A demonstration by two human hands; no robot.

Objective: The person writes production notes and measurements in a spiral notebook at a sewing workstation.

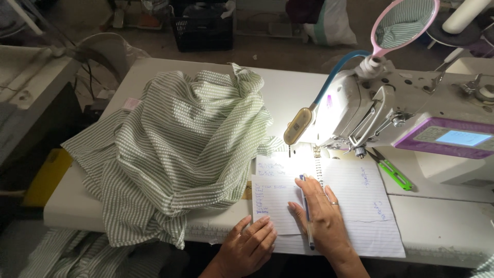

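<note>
Head view: hands on a notebook at the bench's front edge, under the sewing machine lamp.

Right hand lies flat on the notebook, pen clamped between its fingers; left hand, fingers together and empty, pins the loose slip. Striped cloth heaped left. Judgement: keep slip pinned, cloth clear of page.

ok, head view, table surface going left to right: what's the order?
Yellow object at the table edge → green striped garment → left hand → right hand holding a pen on the notebook → green snips.
</note>
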